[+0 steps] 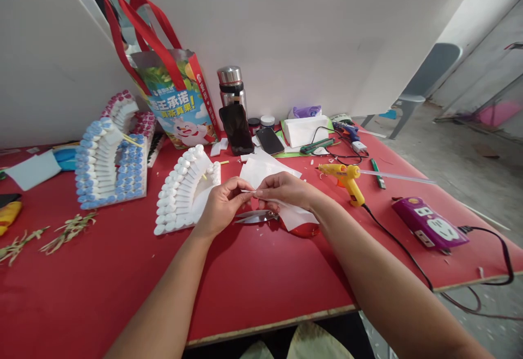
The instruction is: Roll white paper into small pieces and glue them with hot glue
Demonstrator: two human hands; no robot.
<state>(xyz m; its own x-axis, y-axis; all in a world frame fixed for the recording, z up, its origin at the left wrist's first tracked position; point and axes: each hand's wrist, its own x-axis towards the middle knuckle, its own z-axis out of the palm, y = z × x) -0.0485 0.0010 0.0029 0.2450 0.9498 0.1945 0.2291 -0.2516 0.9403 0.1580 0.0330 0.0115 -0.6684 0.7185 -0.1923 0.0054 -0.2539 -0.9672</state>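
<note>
My left hand (pixel 220 204) and my right hand (pixel 286 189) meet over the middle of the red table. Both pinch a thin strip of white paper (pixel 250 190) between thumbs and fingertips. Beneath my right hand, a white sheet (pixel 296 215) slants down over the red handles of the scissors (pixel 257 217). The scissor blades point left, just below my fingertips. More white paper sheets (pixel 265 165) lie right behind my hands. Left of my left hand stands a white curved model (pixel 180 195) with rows of rounded white tips.
A yellow glue gun (pixel 347 179) and a purple power strip (pixel 429 223) with cords lie right. Leftward stand a blue-and-white model (pixel 110 165) and a shopping bag (pixel 175 97). A steel flask (pixel 232 86) and black phone (pixel 236 130) stand behind, before a white board (pixel 306 48).
</note>
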